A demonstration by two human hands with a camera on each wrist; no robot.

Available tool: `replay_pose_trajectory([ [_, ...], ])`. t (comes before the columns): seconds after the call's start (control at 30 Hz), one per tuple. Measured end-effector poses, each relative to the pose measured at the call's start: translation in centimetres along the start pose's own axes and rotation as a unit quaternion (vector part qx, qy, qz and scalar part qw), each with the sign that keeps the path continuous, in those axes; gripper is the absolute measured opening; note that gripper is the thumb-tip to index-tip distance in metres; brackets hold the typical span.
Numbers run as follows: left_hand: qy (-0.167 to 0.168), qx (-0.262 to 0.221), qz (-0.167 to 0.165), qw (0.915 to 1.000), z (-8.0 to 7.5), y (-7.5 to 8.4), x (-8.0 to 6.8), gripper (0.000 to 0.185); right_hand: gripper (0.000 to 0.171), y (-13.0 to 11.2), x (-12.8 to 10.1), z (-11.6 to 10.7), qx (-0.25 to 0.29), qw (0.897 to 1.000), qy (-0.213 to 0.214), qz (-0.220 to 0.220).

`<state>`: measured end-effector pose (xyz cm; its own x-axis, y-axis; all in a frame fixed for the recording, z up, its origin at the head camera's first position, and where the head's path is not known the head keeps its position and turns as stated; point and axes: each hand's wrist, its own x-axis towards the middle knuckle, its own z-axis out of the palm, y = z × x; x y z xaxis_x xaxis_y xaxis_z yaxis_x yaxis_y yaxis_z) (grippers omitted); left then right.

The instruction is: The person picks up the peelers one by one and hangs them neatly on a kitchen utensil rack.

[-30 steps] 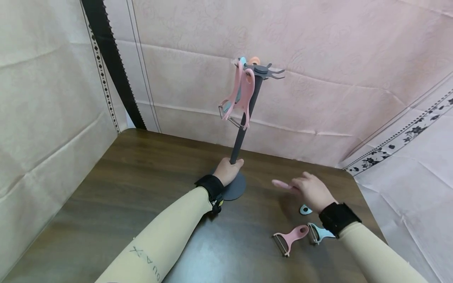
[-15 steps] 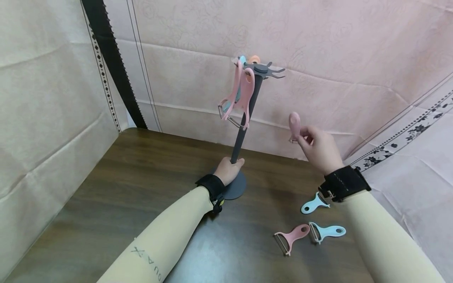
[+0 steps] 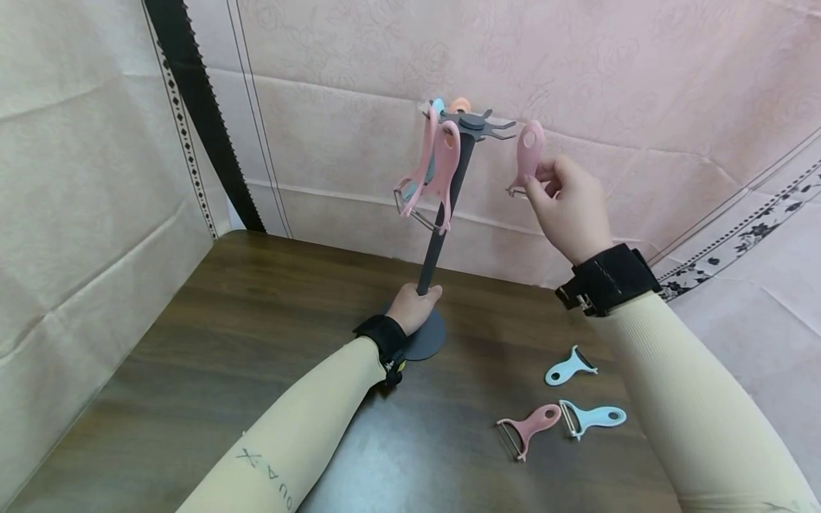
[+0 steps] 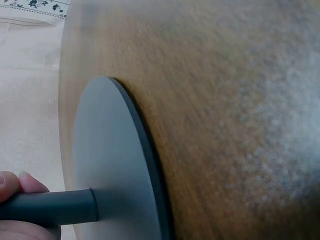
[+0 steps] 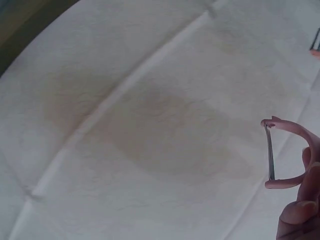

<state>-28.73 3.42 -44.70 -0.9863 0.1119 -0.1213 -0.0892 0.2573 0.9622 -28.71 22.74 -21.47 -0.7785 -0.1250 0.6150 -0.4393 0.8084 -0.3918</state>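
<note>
We've got the pink peeler (image 3: 529,154) pinched upright in our right hand (image 3: 567,206), just right of the rack (image 3: 442,228) hooks; left hand (image 3: 413,308) wraps its pole.

Rack (image 3: 442,235) stands mid-table (image 3: 256,342) towards the back; three peelers (image 3: 564,406) lie right of it, seemingly apart

Right wrist view: the pink peeler (image 5: 292,155) is cut off at the right edge, only its blade yoke showing; the right hand (image 5: 300,210) appears as fingertips at the lower right corner. Left wrist view: the left hand (image 4: 15,200) is cropped at the left edge, the stand base (image 4: 115,165) by the bottom edge, and the table (image 4: 240,115) is blurred. Head view: peelers hanging on the stand's far side (image 3: 436,107) overlap, so their number cannot be told.
</note>
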Motion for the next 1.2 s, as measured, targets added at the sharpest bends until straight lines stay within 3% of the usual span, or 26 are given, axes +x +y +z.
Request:
replay_pose_trajectory([
  [0.5, 0.000, -0.006, 0.003, 1.0000, -0.1, 0.0, 0.0, 0.052, 0.023, -4.0, 1.9, 1.3, 0.016, 0.999, 0.032, -0.006],
  [0.83, -0.003, -0.002, -0.001, 1.0000, -0.1, 0.1, -0.1, 0.052, 0.019, -4.4, 2.0, 1.9, 0.040, 0.999, 0.032, -0.015],
  [1.2, 0.002, -0.003, 0.001, 1.0000, 0.1, 0.0, 0.0, 0.048, 0.020, -4.5, 1.9, 2.1, 0.036, 0.999, -0.007, -0.014],
])
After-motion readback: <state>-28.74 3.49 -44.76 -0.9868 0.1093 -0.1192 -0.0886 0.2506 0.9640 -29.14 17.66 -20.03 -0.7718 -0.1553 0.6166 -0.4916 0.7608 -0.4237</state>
